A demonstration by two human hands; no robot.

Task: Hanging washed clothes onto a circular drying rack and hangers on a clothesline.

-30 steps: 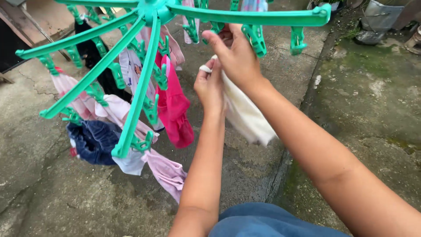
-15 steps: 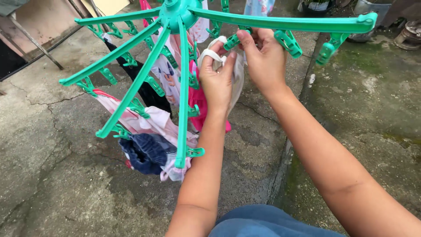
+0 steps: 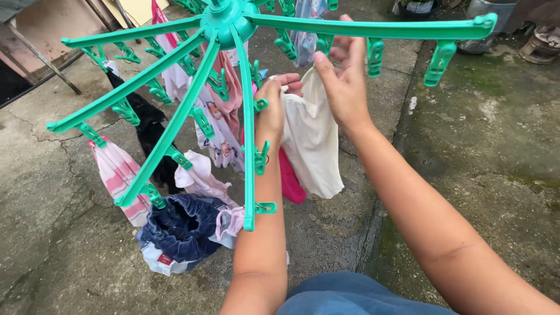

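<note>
A green round clip hanger [image 3: 227, 23] with long spokes hangs in front of me. My left hand [image 3: 274, 108] pinches the top edge of a cream cloth [image 3: 312, 146] that droops below the spokes. My right hand [image 3: 344, 76] holds the same cloth's upper corner, fingers raised toward a green clip [image 3: 374, 58] on the right spoke. Behind the cloth hangs a pink garment [image 3: 290, 181]. Small pink, white and black clothes are pegged on the other spokes.
A dark blue garment [image 3: 181, 224] and a pink striped cloth [image 3: 119, 175] hang low at the left. Below lies cracked concrete floor [image 3: 52, 233], with a mossy strip [image 3: 496, 157] at the right. Pots [image 3: 542, 44] stand at the far right.
The hanger has turned, so its spokes spread wider across the view. Both hands have carried the cream cloth along and now hold it open beneath the right spoke.
</note>
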